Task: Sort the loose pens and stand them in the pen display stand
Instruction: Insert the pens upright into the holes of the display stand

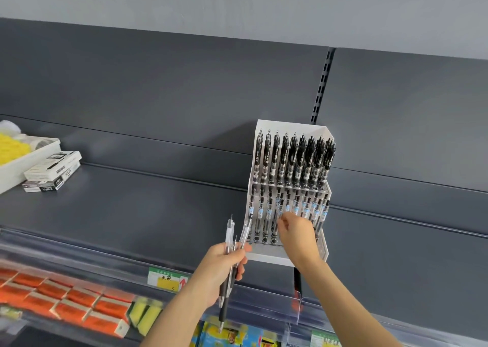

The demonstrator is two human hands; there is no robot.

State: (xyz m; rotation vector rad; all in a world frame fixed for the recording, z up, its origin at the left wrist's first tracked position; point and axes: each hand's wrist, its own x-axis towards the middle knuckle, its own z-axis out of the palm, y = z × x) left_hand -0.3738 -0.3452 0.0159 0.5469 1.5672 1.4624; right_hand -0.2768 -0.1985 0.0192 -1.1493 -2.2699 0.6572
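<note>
Left hand, lower centre of frame, fist wrapped round a bundle of loose pens, several of them, tips down, clickers up, just left of the pen display stand. Right hand at the stand's lower tier, centre frame, fingertips pinching one pen, apparently seating it; exact slot hidden by the hand. Progress: upper tier looks full, lower tier mostly filled, part of the front row hidden. Left to do: the handful in the left hand, so well past halfway by my read. Off-task: white tray and pen boxes upper left, orange packs lower left
</note>
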